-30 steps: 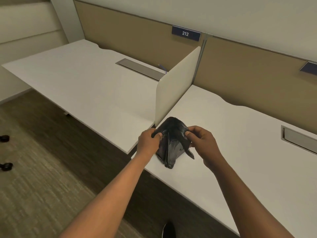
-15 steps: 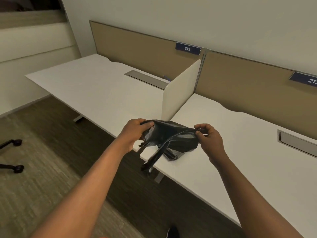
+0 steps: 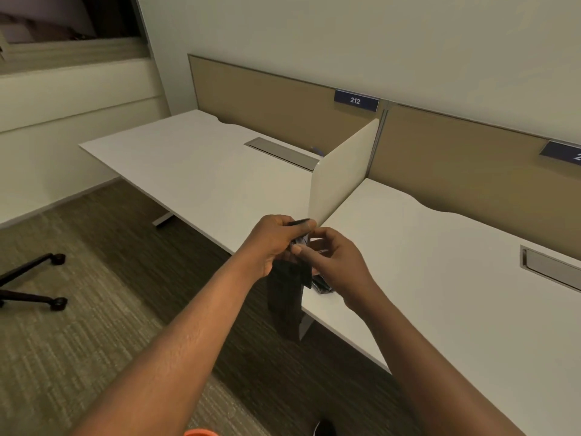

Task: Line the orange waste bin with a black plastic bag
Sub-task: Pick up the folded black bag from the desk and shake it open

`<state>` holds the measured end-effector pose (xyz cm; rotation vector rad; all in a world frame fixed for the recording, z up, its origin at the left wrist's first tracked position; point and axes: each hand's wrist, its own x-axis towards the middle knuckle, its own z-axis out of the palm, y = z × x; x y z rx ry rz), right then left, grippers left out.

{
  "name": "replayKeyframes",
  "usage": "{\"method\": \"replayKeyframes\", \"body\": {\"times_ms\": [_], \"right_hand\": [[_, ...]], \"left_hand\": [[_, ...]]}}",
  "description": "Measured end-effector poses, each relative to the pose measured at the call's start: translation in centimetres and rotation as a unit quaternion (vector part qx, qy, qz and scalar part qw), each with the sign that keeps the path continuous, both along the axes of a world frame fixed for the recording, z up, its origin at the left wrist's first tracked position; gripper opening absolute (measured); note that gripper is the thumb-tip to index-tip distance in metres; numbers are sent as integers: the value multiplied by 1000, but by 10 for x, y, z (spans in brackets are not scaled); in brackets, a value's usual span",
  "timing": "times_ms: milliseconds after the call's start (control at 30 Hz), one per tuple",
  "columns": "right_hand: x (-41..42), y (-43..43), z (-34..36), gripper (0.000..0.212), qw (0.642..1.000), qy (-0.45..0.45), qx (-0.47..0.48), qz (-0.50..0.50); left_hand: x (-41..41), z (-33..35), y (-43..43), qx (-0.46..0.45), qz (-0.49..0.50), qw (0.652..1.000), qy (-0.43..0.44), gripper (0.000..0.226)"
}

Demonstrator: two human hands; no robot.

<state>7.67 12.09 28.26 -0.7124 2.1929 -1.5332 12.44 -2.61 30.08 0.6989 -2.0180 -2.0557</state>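
**Black plastic bag (image 3: 284, 297): folded, mouth unopened**

Held above desk edge (image 3: 317, 313); my left hand (image 3: 272, 243) pinches its top, right hand (image 3: 333, 262) fingers picking at the layers. Orange waste bin (image 3: 198, 432) rim at my feet. Risk: thin film tearing if layers cling.

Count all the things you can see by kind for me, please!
Hands: 2, left hand and right hand
Black plastic bags: 1
White desks: 2
Blue number signs: 2
Orange bins: 1, just its rim
Total: 8
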Motion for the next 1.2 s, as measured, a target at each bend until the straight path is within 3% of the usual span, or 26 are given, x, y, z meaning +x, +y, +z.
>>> {"method": "replayKeyframes", "body": {"times_ms": [167,567,900,1000,1067,1133,1200], "right_hand": [[-3,5,-2,9,997,19,0,-69],[-3,17,4,23,983,-109,-49,-141],[5,36,10,14,948,-175,-137,-227],[12,42,13,11,947,-166,-150,-229],[17,44,14,8,948,-168,-163,-215],[23,44,14,3,952,-169,-167,-194],[29,43,16,7,959,-161,-159,-174]], "left_hand": [[7,3,1,-12,-28,999,-9,9],[29,2,2,-41,18,999,-27,32],[77,11,0,-56,63,992,-90,38],[94,18,1,-162,14,968,-190,34],[102,23,6,-310,-19,915,-259,32],[106,27,14,-441,7,872,-215,30],[106,35,26,-474,20,874,-105,45]]}}
